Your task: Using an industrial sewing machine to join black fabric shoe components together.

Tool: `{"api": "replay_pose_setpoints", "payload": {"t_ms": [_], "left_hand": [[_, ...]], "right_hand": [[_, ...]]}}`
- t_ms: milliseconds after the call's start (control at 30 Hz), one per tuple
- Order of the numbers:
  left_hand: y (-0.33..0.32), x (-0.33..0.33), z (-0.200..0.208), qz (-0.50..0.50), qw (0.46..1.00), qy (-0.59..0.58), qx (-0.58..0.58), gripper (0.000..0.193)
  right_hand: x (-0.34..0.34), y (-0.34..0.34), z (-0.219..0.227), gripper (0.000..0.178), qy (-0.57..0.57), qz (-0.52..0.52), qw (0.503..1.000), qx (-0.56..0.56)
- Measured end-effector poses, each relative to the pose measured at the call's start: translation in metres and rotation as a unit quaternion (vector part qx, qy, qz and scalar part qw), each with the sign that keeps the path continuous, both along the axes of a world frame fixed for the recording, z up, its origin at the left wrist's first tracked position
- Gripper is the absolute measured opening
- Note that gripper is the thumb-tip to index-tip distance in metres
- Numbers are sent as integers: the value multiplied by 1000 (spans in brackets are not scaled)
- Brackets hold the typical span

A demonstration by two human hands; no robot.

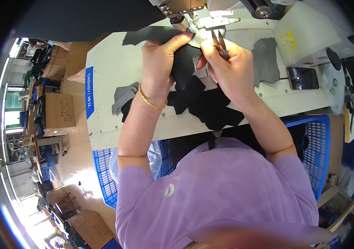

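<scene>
Looking at fabric (184, 64) gripped in the left hand (160, 58), over the far part of the tabletop (102, 103) and just on the near side of the machine (181, 7). Also got snips (223, 50) held in the right hand (233, 62), with tips aimed far and slightly apart. Could easily nick the fabric with one careless twist of the right wrist, given such tight spacing. Might also bring the left hand too close to the needle, being just beside that lit end already; can't make out the needle itself in all that glare. Not loving the dark scraps (210, 108) bunched on the near side either: could snag the fabric and drag it crooked, or slip off the near edge with one stray brush. Probably no worries for the phone (302, 78) off to the right, being well apart.
</scene>
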State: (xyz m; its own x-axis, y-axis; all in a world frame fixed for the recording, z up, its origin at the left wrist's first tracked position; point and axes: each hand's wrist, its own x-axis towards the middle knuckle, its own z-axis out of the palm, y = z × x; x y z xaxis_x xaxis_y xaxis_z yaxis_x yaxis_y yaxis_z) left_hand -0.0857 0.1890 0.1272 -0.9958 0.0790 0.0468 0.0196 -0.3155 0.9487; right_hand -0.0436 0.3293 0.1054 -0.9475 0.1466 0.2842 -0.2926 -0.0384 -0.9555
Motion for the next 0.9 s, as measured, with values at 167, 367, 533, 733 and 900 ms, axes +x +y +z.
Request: {"api": "replay_pose_setpoints", "payload": {"t_ms": [167,367,533,733,900], "left_hand": [[-8,-10,-4,-27,998,53,-30,11],[-17,-5,11,-70,990,-16,-124,15],[-21,-5,11,-122,986,-25,-113,19],[-24,-6,10,-134,984,-17,-112,16],[-23,-10,8,-140,985,5,-97,13]], "right_hand": [[-3,3,3,34,-5,14,999,49],[-3,2,-1,30,10,15,999,39],[5,9,0,27,-31,75,993,-81],[2,9,3,25,-37,117,986,-114],[2,3,1,29,-33,94,988,-122]]}}
